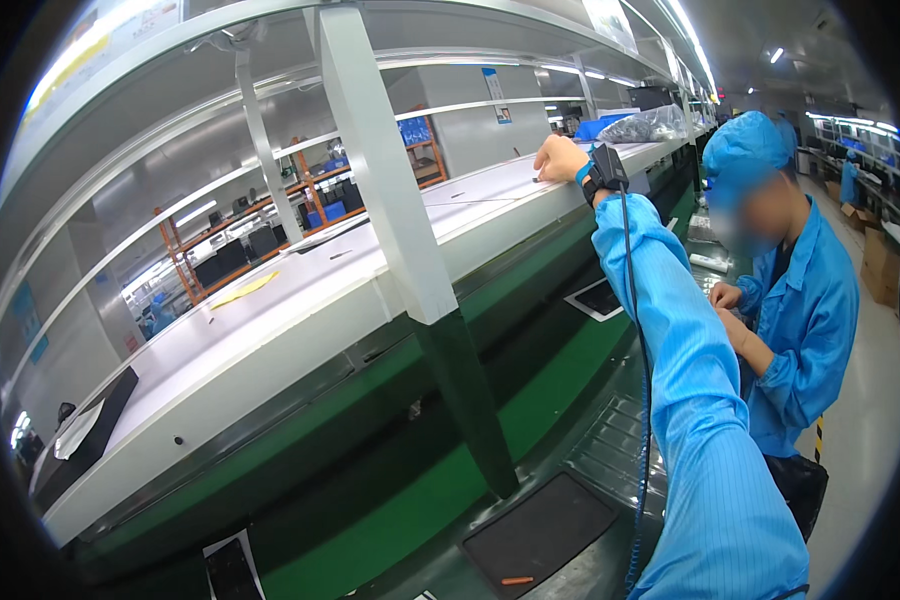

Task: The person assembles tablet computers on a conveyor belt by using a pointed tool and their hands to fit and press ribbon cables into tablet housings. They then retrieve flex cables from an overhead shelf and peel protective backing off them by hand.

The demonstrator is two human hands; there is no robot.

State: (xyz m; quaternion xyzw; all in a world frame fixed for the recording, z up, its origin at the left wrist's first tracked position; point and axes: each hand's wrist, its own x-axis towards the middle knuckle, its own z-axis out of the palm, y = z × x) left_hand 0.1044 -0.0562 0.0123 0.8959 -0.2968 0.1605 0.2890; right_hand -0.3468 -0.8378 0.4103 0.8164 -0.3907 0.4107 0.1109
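The right hand point(558, 158) reaches far up to the white shelf point(300, 300), its fingers point(540, 172) curled down on a small dark thing there; whether they grip it cannot be told. A black wrist strap point(602, 172) with a coiled cord point(638, 330) runs down the blue sleeve point(690, 400). The left hand is out of view. To the right stands a co-worker point(795, 300) in blue. Near, below the shelf, a dark mat point(540, 530) lies on the bench.

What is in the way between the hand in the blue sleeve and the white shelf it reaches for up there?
Nothing visible. The right hand already rests its fingers on the white shelf, with no object between them. The grey upright post stands off to its left, clear of the arm. The left hand is out of view.
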